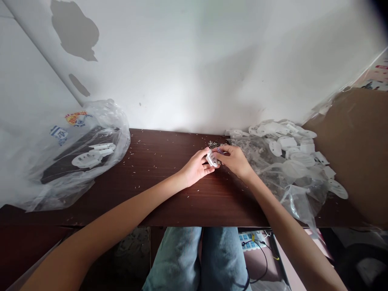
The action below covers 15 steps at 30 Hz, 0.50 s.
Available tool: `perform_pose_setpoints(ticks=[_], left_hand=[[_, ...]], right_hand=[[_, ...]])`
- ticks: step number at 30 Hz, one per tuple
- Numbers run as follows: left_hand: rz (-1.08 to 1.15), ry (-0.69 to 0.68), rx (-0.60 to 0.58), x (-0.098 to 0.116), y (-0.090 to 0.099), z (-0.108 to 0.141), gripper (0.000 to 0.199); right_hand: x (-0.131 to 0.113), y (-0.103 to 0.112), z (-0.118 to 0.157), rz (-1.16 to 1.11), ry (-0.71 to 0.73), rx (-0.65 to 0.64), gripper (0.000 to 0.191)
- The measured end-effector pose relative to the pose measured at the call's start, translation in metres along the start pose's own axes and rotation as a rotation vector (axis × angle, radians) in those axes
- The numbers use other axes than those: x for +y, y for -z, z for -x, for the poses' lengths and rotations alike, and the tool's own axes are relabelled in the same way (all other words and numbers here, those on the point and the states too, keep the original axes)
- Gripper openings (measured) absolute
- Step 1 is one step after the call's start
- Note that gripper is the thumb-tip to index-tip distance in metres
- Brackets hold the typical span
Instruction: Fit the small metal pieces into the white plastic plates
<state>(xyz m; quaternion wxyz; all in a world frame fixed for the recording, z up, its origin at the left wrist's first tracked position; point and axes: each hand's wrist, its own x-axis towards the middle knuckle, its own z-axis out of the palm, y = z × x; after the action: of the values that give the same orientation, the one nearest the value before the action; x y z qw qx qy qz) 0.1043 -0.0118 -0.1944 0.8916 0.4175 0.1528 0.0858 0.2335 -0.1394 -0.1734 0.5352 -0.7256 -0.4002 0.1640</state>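
Observation:
Near the middle of the dark wooden table [169, 161], my left hand [196, 167] grips a small white plastic part [211, 158] with slots in its face. My right hand [233, 158] is at the part's right side, its thumb and index finger pinched close to it. Something small and purplish shows between those fingers, too small to make out. Just behind the hands lies a little pile of small metal pieces [214, 144].
A clear plastic bag [112, 115] with a few white parts [87, 159] lies at the left. Many white parts [287, 141] are heaped on clear plastic at the right, beside a cardboard box [357, 149]. A power strip [251, 241] is below the table.

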Motion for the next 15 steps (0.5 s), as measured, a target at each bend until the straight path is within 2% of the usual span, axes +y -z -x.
perform_pose_setpoints(ticks=[6,15], left_hand=[[-0.093,-0.067,0.0,-0.0018,-0.0036,0.0032,0.054],[-0.044,-0.039,-0.01,-0.0017,-0.001,0.0013,0.056]], right_hand=[[0.0024,-0.0009,-0.0005,-0.026,-0.015,0.01,0.033],[0.0025,0.0018,-0.001,-0.037,-0.013,-0.001,0.024]])
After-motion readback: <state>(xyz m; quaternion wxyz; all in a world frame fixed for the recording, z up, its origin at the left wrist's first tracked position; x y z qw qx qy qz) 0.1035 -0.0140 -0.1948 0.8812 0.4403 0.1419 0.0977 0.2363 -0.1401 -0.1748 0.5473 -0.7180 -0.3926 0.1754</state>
